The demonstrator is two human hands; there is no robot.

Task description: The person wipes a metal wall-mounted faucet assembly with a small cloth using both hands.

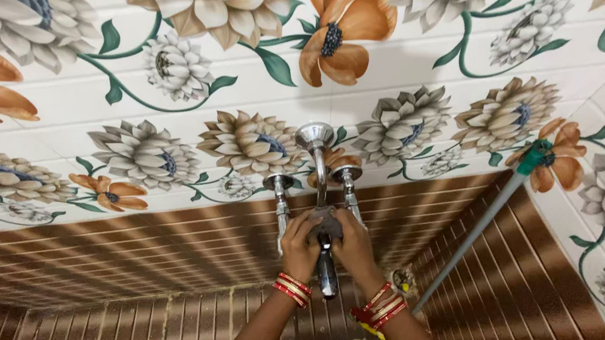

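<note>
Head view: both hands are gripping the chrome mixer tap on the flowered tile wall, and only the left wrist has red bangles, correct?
Not quite. In the head view both wrists wear red bangles, the left hand's and the right hand's alike. The rest holds: both hands grip the chrome mixer tap mounted on the flowered tile wall.

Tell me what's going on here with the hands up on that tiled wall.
A person has both hands raised to a chrome tap fitting mounted on a flower-patterned tiled wall. The left hand and the right hand are wrapped around the middle of the fitting, one on each side, below its two inlet pipes and curved riser. A dark handle hangs down between the wrists. Both wrists carry red bangles. A thin pipe with a green end runs up the corner to the right.
</note>
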